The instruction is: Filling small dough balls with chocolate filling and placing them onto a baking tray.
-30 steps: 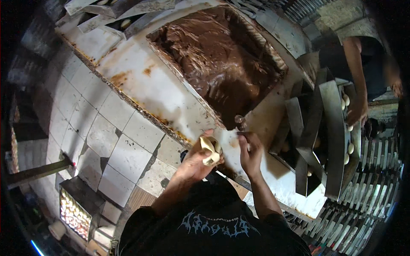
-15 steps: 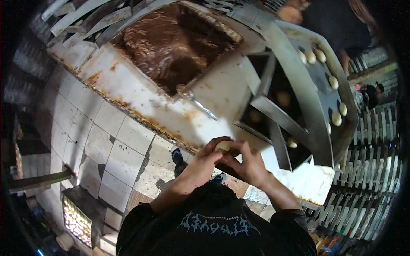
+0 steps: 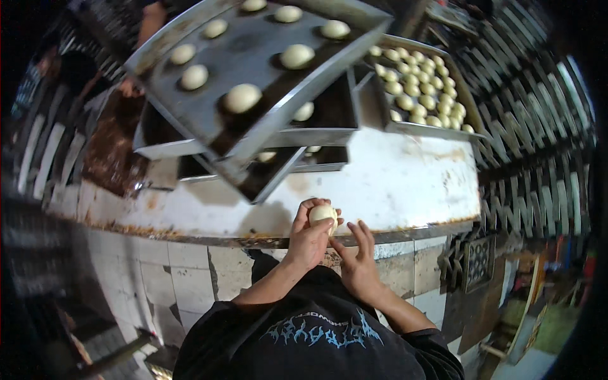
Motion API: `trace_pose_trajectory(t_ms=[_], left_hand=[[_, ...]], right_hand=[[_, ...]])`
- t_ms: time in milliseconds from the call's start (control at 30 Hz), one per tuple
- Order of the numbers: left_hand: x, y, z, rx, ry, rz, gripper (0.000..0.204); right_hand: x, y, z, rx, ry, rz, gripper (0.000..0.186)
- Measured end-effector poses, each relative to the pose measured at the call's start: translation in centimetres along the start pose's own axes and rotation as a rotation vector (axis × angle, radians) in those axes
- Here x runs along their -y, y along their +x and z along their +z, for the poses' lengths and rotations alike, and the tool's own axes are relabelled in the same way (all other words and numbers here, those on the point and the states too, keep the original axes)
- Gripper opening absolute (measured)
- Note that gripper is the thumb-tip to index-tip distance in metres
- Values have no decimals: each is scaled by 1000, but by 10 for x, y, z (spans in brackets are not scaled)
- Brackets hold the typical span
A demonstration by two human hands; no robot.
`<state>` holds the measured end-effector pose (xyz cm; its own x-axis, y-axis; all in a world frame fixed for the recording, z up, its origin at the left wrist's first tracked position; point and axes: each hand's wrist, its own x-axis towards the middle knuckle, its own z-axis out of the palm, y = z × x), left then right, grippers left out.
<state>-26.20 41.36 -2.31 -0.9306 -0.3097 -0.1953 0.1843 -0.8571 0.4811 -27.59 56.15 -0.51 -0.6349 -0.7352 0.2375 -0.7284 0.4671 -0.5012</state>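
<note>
A round, pale dough ball (image 3: 322,214) sits in my left hand (image 3: 308,239), whose fingers and thumb curl round it. My right hand (image 3: 363,263) is just beside it with thumb and fingers spread and nothing held in them. Both hands are at the front edge of the white worktop (image 3: 405,183). Beyond them, crosswise stacked metal trays rise on the worktop. The top tray (image 3: 218,120) carries several spaced dough balls, one of them a near dough ball (image 3: 243,99).
At the back right stands a tray (image 3: 437,132) packed with many small dough balls. A brown filling mass (image 3: 114,149) with a metal-handled tool lies at the left. Another person's hand (image 3: 131,87) shows behind the stack. Slatted racks (image 3: 525,206) line the right.
My view has swung right, bringing the packed tray into sight. My right hand has come away from the dough and opened; the left now holds the dough ball alone.
</note>
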Motion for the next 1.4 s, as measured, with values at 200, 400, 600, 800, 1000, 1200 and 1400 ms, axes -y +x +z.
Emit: trace_pose_trajectory(t_ms=[200,400,600,800,1000,1200,1400], left_hand=[[83,94,8,483,1639,537,51],[19,47,28,398,1590,449,51],[-68,-39,-58,128,1651,323,37],[-93,-43,-89,129,1690,451,35],[-137,-30,-122,322,1723,503,31],[-161,-24,-169,289,1730,630,32],[-149,-21,-171,208,1870,792,32]], right_hand=[[-150,17,-9,-432,60,403,24],[-141,87,28,-256,292,392,16],[-162,12,7,-109,-158,-39,18],[-206,116,23,-360,40,606,13],[-106,51,67,-211,-169,246,23],[-47,55,-36,378,-5,848,37],[100,231,-180,43,58,167,36]])
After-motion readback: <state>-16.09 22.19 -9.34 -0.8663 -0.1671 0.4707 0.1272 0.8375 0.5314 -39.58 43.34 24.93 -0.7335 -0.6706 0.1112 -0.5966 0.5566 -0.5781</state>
